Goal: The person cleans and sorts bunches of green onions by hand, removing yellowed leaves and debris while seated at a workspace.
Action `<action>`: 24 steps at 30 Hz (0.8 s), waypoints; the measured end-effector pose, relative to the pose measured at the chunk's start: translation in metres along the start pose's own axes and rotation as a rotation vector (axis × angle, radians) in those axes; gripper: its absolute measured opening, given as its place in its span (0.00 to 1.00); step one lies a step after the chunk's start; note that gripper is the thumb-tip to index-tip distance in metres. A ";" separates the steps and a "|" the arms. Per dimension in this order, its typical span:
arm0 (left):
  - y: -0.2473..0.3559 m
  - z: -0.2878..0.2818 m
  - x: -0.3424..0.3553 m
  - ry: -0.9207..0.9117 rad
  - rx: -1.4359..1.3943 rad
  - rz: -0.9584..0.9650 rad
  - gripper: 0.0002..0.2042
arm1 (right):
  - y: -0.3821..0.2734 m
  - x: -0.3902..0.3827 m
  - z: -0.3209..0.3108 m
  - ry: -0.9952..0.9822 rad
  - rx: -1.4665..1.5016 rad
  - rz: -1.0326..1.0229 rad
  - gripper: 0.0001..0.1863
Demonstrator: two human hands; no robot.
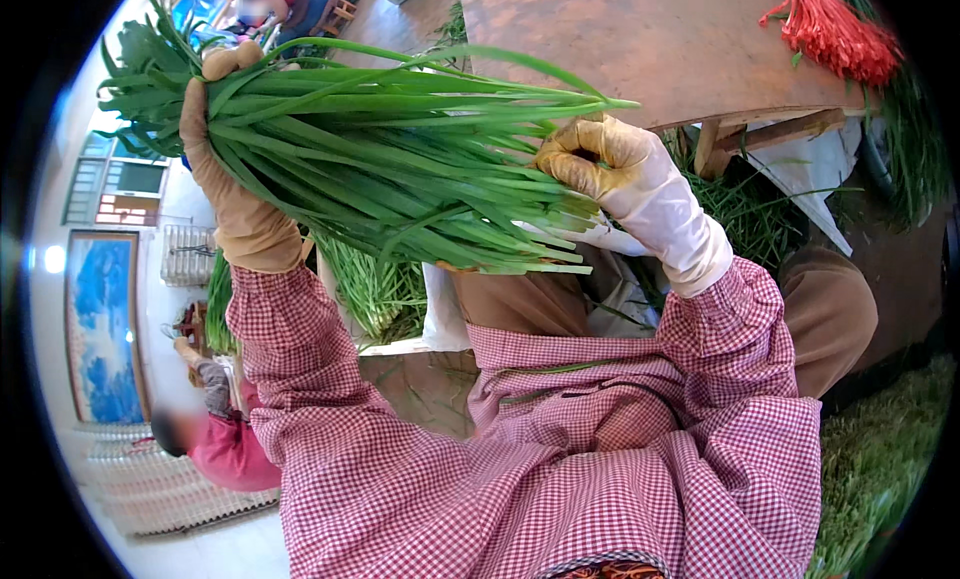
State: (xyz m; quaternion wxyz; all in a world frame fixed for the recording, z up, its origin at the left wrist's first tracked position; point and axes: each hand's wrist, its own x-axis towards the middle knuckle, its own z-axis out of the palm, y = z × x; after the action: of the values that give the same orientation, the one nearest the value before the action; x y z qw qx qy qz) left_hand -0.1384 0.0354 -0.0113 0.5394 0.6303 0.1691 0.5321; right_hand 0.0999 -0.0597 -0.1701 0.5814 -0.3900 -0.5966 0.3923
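A large bunch of garlic chives (pixel 400 149), long flat green leaves, lies sideways in the air above my lap. My left hand (pixel 215 129), in a tan glove, wraps round its bushy left part. At the loose right ends, my right hand (pixel 600 159), in a white glove with yellow-brown stained fingers, pinches at leaf tips. Its thumb and forefinger meet in a ring; how many leaves they grip is hidden. One long leaf passes just above the right fingertips.
A worn wooden table (pixel 620 39) stands ahead, bearing a bundle of red ties (pixel 840 34) at its far right. More chives (pixel 375 289) lie below the bunch, and loose greens (pixel 745 214) under the table. Another person (pixel 225 429) in pink is at the left; one more is at the back.
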 end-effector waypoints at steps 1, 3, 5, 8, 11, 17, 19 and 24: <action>0.000 -0.001 0.001 -0.058 -0.083 -0.049 0.14 | 0.001 0.000 0.000 0.023 -0.022 -0.008 0.10; 0.004 -0.001 -0.001 -0.145 -0.156 -0.125 0.14 | 0.001 0.001 0.002 0.065 -0.057 -0.030 0.10; 0.004 0.004 -0.003 0.007 -0.093 -0.066 0.15 | 0.000 0.002 0.003 0.084 0.001 -0.024 0.10; 0.005 0.003 -0.005 0.029 -0.094 -0.077 0.15 | -0.004 0.003 0.005 0.105 0.186 0.054 0.11; 0.000 0.001 -0.008 0.114 -0.007 -0.030 0.15 | -0.021 0.006 -0.003 0.014 0.436 0.112 0.13; -0.003 0.001 -0.010 0.070 -0.174 -0.064 0.15 | -0.032 0.021 0.004 -0.211 0.972 0.055 0.13; -0.008 0.004 -0.015 0.007 -0.134 0.019 0.15 | -0.026 0.031 0.003 -0.303 1.076 -0.095 0.14; -0.002 -0.025 -0.009 0.027 -0.249 -0.073 0.14 | -0.049 0.033 -0.029 -0.324 1.436 -0.211 0.11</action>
State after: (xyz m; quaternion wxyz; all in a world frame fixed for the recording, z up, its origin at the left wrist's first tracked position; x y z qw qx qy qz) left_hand -0.1622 0.0411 -0.0216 0.6303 0.5447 0.1319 0.5373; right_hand 0.1274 -0.0481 -0.1113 0.6326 0.2081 -0.3059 0.6804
